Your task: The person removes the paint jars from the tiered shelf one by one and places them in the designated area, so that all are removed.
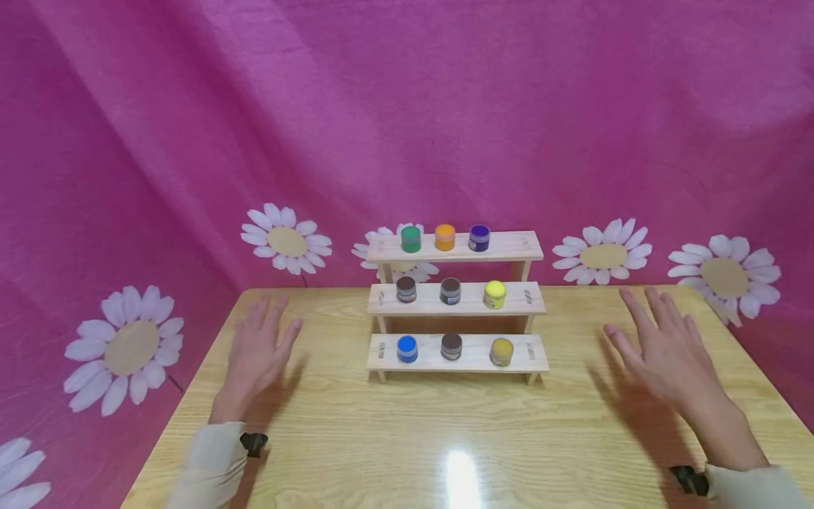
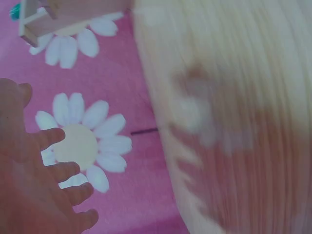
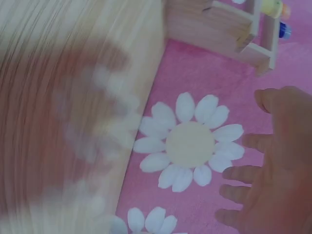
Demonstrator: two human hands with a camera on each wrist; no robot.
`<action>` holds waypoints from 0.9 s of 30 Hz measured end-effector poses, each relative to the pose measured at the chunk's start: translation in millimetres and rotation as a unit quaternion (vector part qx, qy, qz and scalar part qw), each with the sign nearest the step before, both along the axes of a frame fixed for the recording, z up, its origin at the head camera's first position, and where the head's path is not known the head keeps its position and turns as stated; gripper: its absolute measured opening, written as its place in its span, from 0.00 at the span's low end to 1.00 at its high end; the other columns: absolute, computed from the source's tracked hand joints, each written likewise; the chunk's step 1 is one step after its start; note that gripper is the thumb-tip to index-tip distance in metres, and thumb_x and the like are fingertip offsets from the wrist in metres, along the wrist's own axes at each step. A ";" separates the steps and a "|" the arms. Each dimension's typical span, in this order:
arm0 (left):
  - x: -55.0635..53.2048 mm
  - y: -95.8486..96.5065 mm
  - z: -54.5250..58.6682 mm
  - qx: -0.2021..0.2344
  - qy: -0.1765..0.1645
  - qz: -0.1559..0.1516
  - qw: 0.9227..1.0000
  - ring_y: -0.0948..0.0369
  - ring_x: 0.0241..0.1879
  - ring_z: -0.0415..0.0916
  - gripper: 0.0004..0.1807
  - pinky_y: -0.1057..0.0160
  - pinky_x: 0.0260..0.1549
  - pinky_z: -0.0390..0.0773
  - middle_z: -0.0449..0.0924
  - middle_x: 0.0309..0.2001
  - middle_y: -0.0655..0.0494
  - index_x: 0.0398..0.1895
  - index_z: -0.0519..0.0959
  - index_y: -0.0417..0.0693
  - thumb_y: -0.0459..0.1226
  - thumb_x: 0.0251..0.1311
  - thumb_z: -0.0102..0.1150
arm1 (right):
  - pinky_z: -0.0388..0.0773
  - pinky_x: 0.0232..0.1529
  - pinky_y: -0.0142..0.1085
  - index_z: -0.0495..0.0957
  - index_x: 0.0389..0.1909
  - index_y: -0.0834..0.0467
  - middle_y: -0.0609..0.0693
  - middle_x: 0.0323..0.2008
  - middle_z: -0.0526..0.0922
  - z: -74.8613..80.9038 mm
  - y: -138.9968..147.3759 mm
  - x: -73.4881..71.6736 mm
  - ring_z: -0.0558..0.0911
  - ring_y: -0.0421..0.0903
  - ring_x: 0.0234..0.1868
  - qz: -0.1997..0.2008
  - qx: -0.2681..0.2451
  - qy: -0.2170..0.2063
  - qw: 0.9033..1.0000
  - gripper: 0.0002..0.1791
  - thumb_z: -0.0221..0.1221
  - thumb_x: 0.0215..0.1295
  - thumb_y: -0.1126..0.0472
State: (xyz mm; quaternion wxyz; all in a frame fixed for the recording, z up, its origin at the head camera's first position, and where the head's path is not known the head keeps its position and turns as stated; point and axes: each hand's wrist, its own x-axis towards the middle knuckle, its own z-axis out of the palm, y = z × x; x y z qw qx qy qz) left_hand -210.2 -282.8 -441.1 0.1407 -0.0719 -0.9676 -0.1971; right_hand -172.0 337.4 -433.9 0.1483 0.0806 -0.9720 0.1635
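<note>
Left hand [image 1: 253,358] and right hand [image 1: 670,357], outspread, holding nothing, seemingly hover near the desk's [image 1: 331,438] side edges; nine jars [image 1: 451,290] stand on the rack [image 1: 523,244] near its back edge

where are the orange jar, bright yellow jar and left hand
Orange jar [image 1: 445,240], head view, on its side
Bright yellow jar [image 1: 494,297], head view, on its side
Left hand [image 1: 254,355], head view, on its back

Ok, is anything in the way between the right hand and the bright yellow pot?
Nothing visible blocks it. From the right hand to the bright yellow pot, the head view shows only tabletop and the right end of the middle shelf, with no other pot between.
</note>
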 end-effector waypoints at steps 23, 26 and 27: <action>-8.5 78.3 33.0 0.263 0.108 -0.098 0.954 0.51 0.71 0.64 0.26 0.43 0.71 0.62 0.70 0.71 0.47 0.74 0.69 0.46 0.42 0.76 0.54 | 0.73 0.49 0.18 0.73 0.68 0.58 0.57 0.60 0.80 -23.4 -83.5 10.7 0.78 0.31 0.53 0.072 -0.278 0.035 0.957 0.22 0.58 0.76 0.61; -13.4 88.9 40.9 0.285 0.098 -0.108 0.947 0.51 0.69 0.66 0.26 0.44 0.70 0.65 0.70 0.70 0.49 0.74 0.70 0.47 0.43 0.76 0.54 | 0.74 0.49 0.16 0.72 0.69 0.57 0.59 0.60 0.79 -27.5 -86.6 11.6 0.77 0.27 0.53 0.072 -0.310 -0.007 0.948 0.22 0.57 0.78 0.59; -15.1 91.5 43.7 0.291 0.094 -0.109 0.946 0.51 0.69 0.66 0.27 0.44 0.69 0.66 0.70 0.70 0.48 0.74 0.69 0.48 0.43 0.76 0.55 | 0.74 0.49 0.17 0.71 0.69 0.56 0.60 0.60 0.79 -29.1 -88.2 11.2 0.77 0.28 0.53 0.072 -0.315 -0.017 0.946 0.22 0.56 0.78 0.59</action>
